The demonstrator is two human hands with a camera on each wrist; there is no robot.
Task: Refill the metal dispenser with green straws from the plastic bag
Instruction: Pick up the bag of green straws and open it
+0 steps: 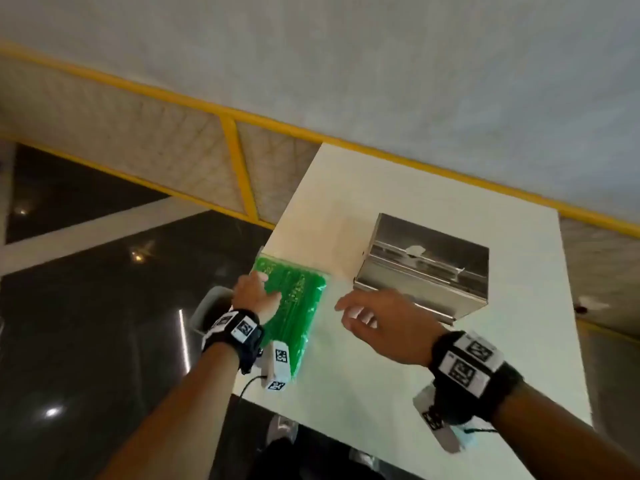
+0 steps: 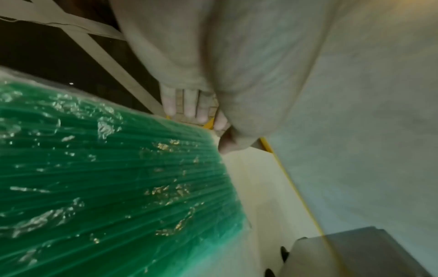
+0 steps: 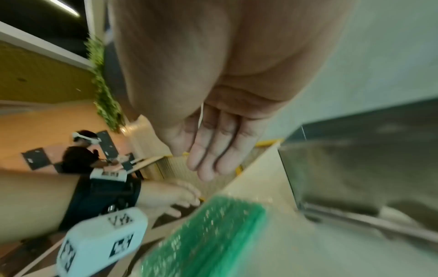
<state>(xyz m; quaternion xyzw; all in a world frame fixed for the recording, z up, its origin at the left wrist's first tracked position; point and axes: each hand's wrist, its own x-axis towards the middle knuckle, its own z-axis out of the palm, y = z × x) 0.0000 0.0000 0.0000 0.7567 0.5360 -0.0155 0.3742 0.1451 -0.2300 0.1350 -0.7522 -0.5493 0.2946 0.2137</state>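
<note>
A clear plastic bag of green straws (image 1: 298,306) lies flat at the table's left edge, also seen in the left wrist view (image 2: 106,178) and, blurred, in the right wrist view (image 3: 208,234). My left hand (image 1: 254,292) rests on the bag's left side; its fingers (image 2: 189,106) reach out fairly straight past the bag's far end. My right hand (image 1: 367,313) hovers with relaxed fingers (image 3: 213,150) between the bag and the metal dispenser (image 1: 426,268) and holds nothing. The boxy steel dispenser (image 3: 367,168) stands to the right of the bag, apart from it.
The white table (image 1: 381,393) ends just left of the bag, above a dark glossy floor. A yellow-framed partition (image 1: 239,168) runs behind the table. A grey object (image 1: 211,306) sits below the table edge by my left wrist. Another person (image 3: 80,150) sits far off.
</note>
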